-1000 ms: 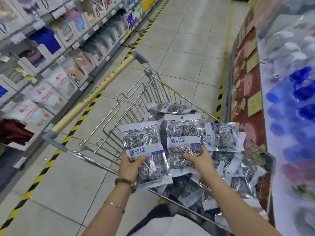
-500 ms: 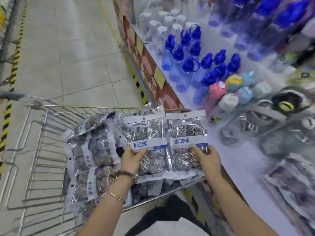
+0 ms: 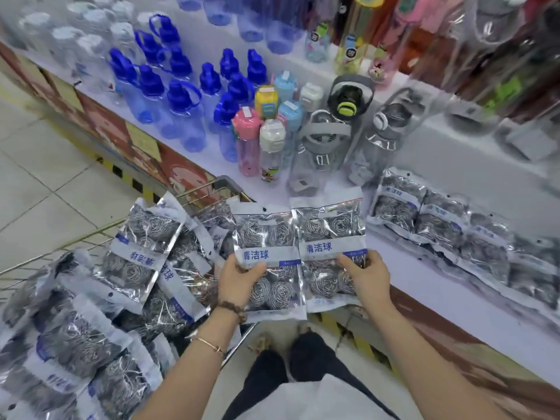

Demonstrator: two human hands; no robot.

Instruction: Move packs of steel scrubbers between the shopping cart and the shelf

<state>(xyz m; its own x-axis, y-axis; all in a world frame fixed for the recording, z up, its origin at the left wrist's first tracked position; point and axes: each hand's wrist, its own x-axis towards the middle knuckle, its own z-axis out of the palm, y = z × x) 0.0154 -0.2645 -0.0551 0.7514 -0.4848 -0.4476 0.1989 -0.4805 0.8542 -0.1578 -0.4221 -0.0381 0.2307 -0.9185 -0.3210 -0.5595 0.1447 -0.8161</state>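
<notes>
My left hand [image 3: 239,278] grips a clear pack of steel scrubbers [image 3: 265,237] with a white-and-blue label. My right hand [image 3: 368,275] grips a second, matching pack [image 3: 330,228]. Both packs are upright, side by side, just past the right end of the shopping cart [image 3: 209,189] and at the front edge of the white shelf [image 3: 439,286]. Several more packs [image 3: 145,241] lie heaped in the cart at the left. A row of packs [image 3: 436,225] lies flat on the shelf to the right.
Blue-capped water bottles [image 3: 181,113], coloured small bottles [image 3: 269,140] and grey sport bottles [image 3: 321,147] stand on the shelf behind the packs. Tiled floor [image 3: 39,183] lies at the left. My legs and feet show below the packs.
My view has swung right, from the aisle and cart to the shelf. Both hands have carried their packs from above the cart to the shelf's front edge.
</notes>
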